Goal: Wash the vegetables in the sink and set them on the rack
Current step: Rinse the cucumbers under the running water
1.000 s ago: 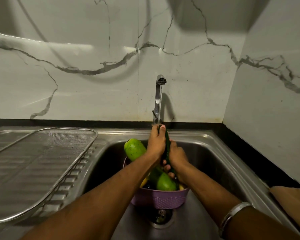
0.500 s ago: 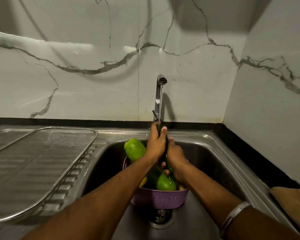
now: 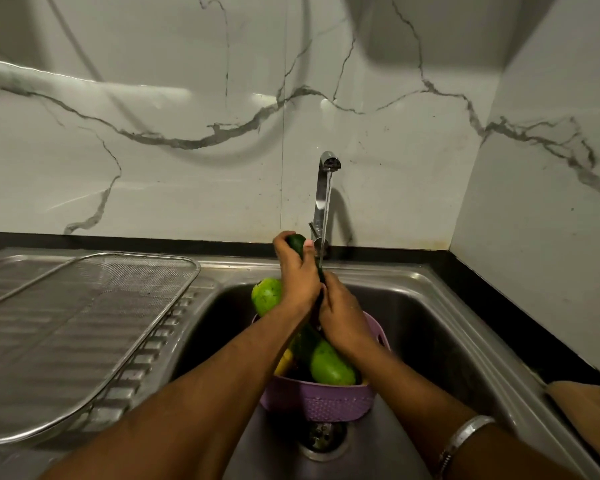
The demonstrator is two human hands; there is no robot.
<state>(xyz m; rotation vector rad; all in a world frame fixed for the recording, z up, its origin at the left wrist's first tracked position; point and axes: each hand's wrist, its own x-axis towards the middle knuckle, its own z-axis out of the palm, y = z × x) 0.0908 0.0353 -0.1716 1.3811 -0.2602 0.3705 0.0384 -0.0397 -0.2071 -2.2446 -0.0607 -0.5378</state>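
Cucumber [image 3: 297, 242] in both hands, mid-sink [image 3: 430, 306].

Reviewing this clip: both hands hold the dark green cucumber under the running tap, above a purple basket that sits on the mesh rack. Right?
Not quite. The head view shows the purple basket inside the sink, not on the mesh rack. Both the left hand and right hand do hold the cucumber under the tap.
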